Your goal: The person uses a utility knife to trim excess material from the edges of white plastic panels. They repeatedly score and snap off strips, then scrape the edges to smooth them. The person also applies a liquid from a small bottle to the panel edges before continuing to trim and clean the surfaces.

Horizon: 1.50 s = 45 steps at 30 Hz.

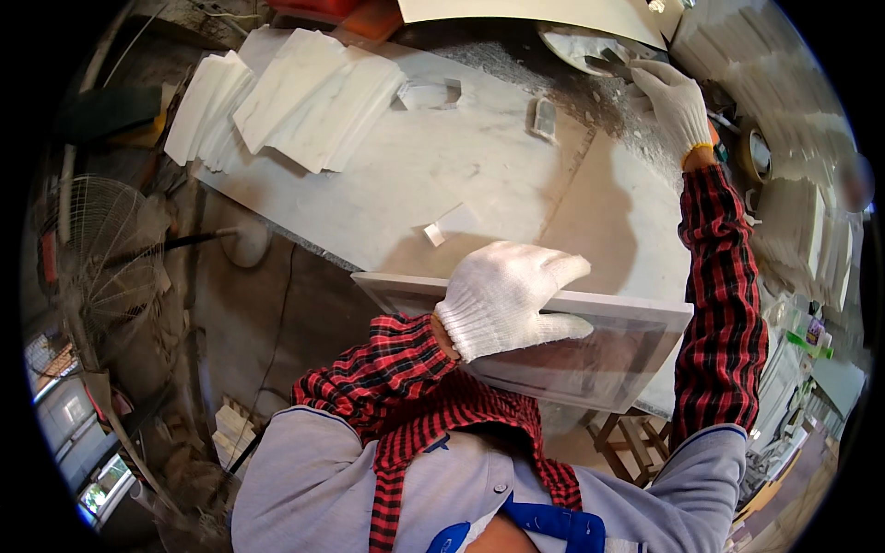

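Note:
My left hand (507,300), in a white knit glove, lies over the top edge of a flat glossy panel (636,355) with a pale rim. Its thumb is on the near face and its fingers are on the far side. The panel stands tilted on edge between my body and the work table. Far to the right, my gloved right hand (673,103) grips a dark flat scraper (606,64). The scraper's blade reaches into a round dish (564,50) smeared with white material. The fingertips and handle are partly hidden.
Stacked white marble-like pieces (313,97) lie on the stone-topped table (498,175) at the far left. A small white block (450,224) and a grey block (544,120) sit nearer the middle. Stacked slabs (784,111) line the right; a fan (101,249) stands at left.

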Each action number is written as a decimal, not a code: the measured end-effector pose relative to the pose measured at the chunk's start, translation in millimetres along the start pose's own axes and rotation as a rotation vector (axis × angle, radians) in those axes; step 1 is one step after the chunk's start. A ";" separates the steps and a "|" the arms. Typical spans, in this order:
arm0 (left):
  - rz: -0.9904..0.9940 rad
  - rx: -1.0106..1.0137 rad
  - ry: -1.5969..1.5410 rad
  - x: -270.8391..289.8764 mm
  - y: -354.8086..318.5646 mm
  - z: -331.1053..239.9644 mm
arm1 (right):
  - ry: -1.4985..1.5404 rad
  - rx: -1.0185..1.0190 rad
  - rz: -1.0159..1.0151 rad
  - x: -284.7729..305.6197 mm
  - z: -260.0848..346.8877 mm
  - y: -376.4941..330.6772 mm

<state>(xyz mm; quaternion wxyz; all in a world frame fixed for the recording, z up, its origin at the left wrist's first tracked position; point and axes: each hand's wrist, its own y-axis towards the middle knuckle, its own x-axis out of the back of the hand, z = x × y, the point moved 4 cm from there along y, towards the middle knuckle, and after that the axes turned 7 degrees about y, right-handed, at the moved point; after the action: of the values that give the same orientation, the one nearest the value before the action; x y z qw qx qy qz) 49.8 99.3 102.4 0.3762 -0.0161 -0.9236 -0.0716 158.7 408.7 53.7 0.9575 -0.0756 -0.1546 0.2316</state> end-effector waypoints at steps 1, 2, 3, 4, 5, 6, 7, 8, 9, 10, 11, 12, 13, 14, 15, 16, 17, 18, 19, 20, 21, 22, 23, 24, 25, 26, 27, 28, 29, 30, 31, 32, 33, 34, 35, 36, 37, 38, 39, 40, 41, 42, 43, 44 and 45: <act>0.024 0.011 -0.005 1.2 1.5 -1.7 | 0.098 -0.039 -0.024 0.8 -2.9 -3.7; 0.052 0.022 -0.006 2.3 2.1 -2.3 | 0.151 -0.049 -0.029 0.2 -5.9 -3.0; 0.031 0.014 -0.003 3.1 1.6 -2.6 | 0.204 -0.059 -0.033 1.4 -11.2 -1.6; 0.010 0.005 0.000 3.0 0.6 -2.8 | 0.257 -0.069 -0.037 1.1 -14.2 -0.9; -0.011 0.000 -0.001 2.5 -0.6 -1.9 | 0.188 -0.082 -0.064 -4.9 -1.7 -10.2; -0.020 0.002 0.003 2.5 -1.6 -0.6 | 0.236 -0.094 -0.047 -7.8 -4.3 -8.1; -0.028 0.004 0.006 2.8 -2.7 0.6 | 0.285 -0.107 -0.031 -9.0 -8.8 -6.0; -0.036 -0.001 0.007 2.8 -2.8 0.1 | 0.330 -0.118 -0.021 -7.0 -11.0 -6.2; -0.025 0.001 0.005 2.6 -2.7 -0.1 | 0.370 -0.122 -0.011 -5.2 -12.4 -7.3; -0.013 0.001 0.004 2.3 -2.2 -0.3 | 0.410 -0.126 -0.003 -2.8 -13.5 -9.7; 0.001 0.000 0.003 2.2 -1.5 -0.9 | 0.452 -0.130 0.004 0.5 -14.3 -12.7; 0.015 0.005 0.005 2.6 -0.5 -1.8 | 0.492 -0.132 0.012 5.5 -15.2 -16.6; 0.031 0.008 0.006 3.4 0.7 -3.1 | 0.532 -0.133 0.017 12.1 -16.5 -22.2; 0.045 0.012 0.005 3.1 0.8 -4.5 | 0.569 -0.136 0.022 17.6 -15.9 -30.4; 0.030 0.009 0.022 3.3 0.6 -4.8 | 0.603 -0.107 0.028 24.6 -14.3 -42.9; 0.017 0.003 0.038 3.3 0.3 -4.1 | 0.634 -0.104 -0.022 31.8 -13.8 -56.3; 0.005 -0.005 0.047 2.1 -0.3 -4.5 | 0.659 -0.103 -0.077 37.4 -9.6 -73.7; 0.009 0.000 0.044 1.4 -0.7 -4.0 | 0.685 -0.102 -0.121 41.3 -5.0 -89.2; 0.014 0.005 0.041 0.9 -1.4 -3.3 | 0.664 -0.118 -0.171 48.6 -0.3 -109.7; 0.023 -0.001 0.033 0.9 -0.5 -4.3 | 0.646 -0.089 -0.164 59.4 5.0 -132.8; -0.004 -0.012 0.043 2.5 1.1 -7.0 | 0.633 -0.060 -0.146 69.0 8.1 -153.4; -0.013 -0.016 0.041 2.1 0.8 -8.3 | 0.619 -0.032 -0.127 76.7 12.4 -174.4; -0.024 -0.024 0.042 1.9 0.7 -9.4 | 0.559 -0.045 -0.155 84.2 18.7 -197.0; -0.037 -0.028 0.048 1.9 0.7 -9.6 | 0.503 -0.056 -0.178 89.9 23.2 -217.2; -0.050 -0.047 0.065 -0.1 -0.2 -8.8 | 0.495 -0.054 -0.209 95.1 21.5 -235.1; -0.033 -0.038 0.063 0.3 0.4 -10.5 | 0.467 -0.073 -0.254 98.8 25.7 -253.3; -0.016 -0.027 0.062 1.3 0.3 -11.5 | 0.465 -0.080 -0.269 101.1 27.8 -267.7; 0.001 -0.014 0.063 2.2 0.3 -12.4 | 0.464 -0.087 -0.282 103.0 29.0 -279.6; 0.011 -0.012 0.063 2.9 0.3 -13.2 | 0.447 -0.080 -0.297 103.6 29.4 -290.1; 0.020 -0.010 0.063 3.4 0.4 -13.4 | 0.430 -0.072 -0.311 103.1 30.1 -298.9; 0.028 -0.006 0.064 3.5 0.5 -14.0 | 0.413 -0.065 -0.322 102.3 30.9 -305.9; 0.038 -0.006 0.066 3.8 0.6 -14.7 | 0.420 -0.072 -0.343 101.0 30.8 -312.3; 0.048 -0.006 0.068 4.1 0.7 -15.4 | 0.427 -0.079 -0.362 99.6 30.9 -317.4; 0.058 -0.004 0.071 4.3 0.9 -15.8 | 0.434 -0.086 -0.380 97.8 31.0 -320.8; 0.052 -0.004 0.073 3.6 0.1 -15.8 | 0.433 -0.076 -0.406 96.1 31.1 -323.4; 0.045 -0.004 0.076 2.8 -0.7 -15.3 | 0.411 -0.073 -0.415 94.2 32.0 -325.1; 0.038 -0.004 0.079 2.8 -1.0 -15.3 | 0.389 -0.070 -0.424 92.8 33.6 -326.3; 0.047 0.002 0.081 2.9 -1.2 -16.1 | 0.365 -0.069 -0.430 92.6 34.6 -327.8; 0.055 0.008 0.084 3.5 -1.0 -17.0 | 0.343 -0.064 -0.423 92.6 34.7 -329.4; 0.063 0.014 0.086 3.9 -1.0 -17.4 | 0.321 -0.059 -0.415 92.4 34.8 -331.1; 0.055 0.008 0.081 3.7 -1.1 -17.7 | 0.298 -0.055 -0.407 92.4 35.0 -332.1; 0.048 0.002 0.077 3.3 -1.1 -17.7 | 0.274 -0.051 -0.415 91.9 35.2 -332.5; 0.039 -0.004 0.073 3.0 -1.3 -17.5 | 0.250 -0.048 -0.423 90.6 35.8 -332.5; 0.035 -0.004 0.074 2.6 -1.7 -17.1 | 0.224 -0.044 -0.430 90.1 36.5 -332.4; 0.031 -0.004 0.074 2.3 -2.2 -16.6 | 0.209 -0.041 -0.436 90.1 36.9 -332.2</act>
<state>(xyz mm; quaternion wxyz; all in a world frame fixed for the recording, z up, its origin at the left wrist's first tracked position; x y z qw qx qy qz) 59.4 94.7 115.5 0.4114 -0.0287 -0.9084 -0.0682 362.2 160.7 183.9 0.9939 -0.0833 -0.0719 0.0071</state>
